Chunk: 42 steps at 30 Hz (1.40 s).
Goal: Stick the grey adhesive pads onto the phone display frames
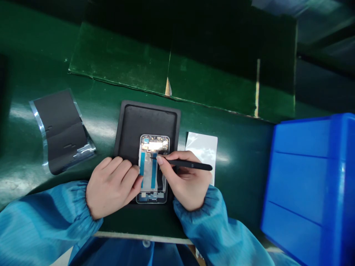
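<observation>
An opened smartphone (148, 173) lies upright in the picture on a black tray (149, 120). Its circuit board shows at the top, and two blue adhesive strips run down its bare metal middle. My left hand (115, 184) is closed, fingers curled, with thumb and fingertips against the phone's left edge. Pinched in my right hand (188, 181) are black tweezers (194, 164); their thin tip points left over the upper part of the metal area, near the right blue strip. Whether the tip touches the surface I cannot tell. My right hand covers part of the phone's right edge.
Left of the tray lies a sheet of black film pieces (61, 125) with shiny clear edges. A white sheet (203, 147) sits partly under my right hand. A blue bin (299, 177) stands at the right. A raised green board (124, 62) spans the back of the green table.
</observation>
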Motion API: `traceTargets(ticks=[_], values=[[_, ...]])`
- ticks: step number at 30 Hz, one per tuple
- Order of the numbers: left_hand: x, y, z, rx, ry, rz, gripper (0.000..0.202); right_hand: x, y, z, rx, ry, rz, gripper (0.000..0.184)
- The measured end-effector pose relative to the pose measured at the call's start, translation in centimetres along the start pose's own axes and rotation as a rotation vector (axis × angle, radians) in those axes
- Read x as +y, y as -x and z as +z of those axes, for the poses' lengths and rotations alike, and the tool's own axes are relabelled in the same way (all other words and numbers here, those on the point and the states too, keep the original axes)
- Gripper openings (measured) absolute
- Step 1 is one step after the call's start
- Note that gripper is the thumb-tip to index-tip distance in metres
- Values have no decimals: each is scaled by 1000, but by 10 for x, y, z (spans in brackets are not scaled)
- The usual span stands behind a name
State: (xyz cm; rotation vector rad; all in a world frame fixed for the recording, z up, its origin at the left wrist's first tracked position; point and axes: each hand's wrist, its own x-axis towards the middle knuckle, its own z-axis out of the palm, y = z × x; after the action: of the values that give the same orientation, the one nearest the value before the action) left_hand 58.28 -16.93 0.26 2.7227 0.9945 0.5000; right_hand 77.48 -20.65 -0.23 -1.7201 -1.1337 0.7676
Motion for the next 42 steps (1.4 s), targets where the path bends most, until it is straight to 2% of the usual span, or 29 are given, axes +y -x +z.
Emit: traceTargets(ticks=[14, 27, 33, 37, 42], values=[[0, -2, -2, -1, 2, -5, 16, -2, -1, 1, 13, -1, 23, 12], [2, -2, -3, -139, -167, 3, 45, -2, -1, 1, 5, -1, 1, 11], [4, -3, -4, -177, -189, 10, 48, -1, -1, 2, 10, 21, 11, 12], [4, -3, -4, -172, -200, 15, 49, 1, 1, 1, -11, 28, -6, 14], [4, -3, -4, -163, -209, 14, 47, -4, 4, 1, 21, -26, 42, 16]])
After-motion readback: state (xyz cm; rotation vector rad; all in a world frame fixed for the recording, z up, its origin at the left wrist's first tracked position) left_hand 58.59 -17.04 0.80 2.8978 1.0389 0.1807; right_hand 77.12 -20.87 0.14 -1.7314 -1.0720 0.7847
